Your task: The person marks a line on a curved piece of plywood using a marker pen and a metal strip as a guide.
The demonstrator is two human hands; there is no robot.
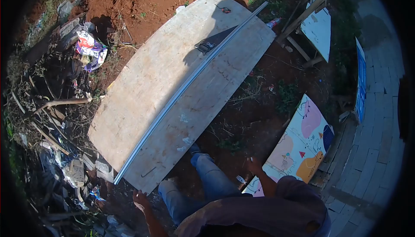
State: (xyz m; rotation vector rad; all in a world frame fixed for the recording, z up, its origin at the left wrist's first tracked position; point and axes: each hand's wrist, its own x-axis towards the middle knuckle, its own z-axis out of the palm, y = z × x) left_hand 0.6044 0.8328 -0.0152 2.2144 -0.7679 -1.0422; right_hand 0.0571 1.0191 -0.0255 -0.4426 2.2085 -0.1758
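Observation:
A large plywood board (147, 77) lies diagonally before me. Along it runs a long, pale metal strip (186, 85), its far end reaching past the board's edge. A hand saw (205, 46) rests beside the strip, its dark blade partly in shadow. My left hand (141, 200) hangs just off the board's near corner, fingers apart and holding nothing visible. To the right, over the ground beside a patterned panel, my right hand (254, 166) has curled fingers; a tiny pale spot shows at them. A thin hooked rod (148, 172) lies near the board's close end.
A small red-and-dark tool (225, 10) lies at the board's far end. The colourful patterned panel (285, 155) leans at the right, near a blue sign (360, 81) and a paved strip (376, 150). A wooden frame (302, 29) stands far right. Branches and rubbish (65, 150) crowd the left.

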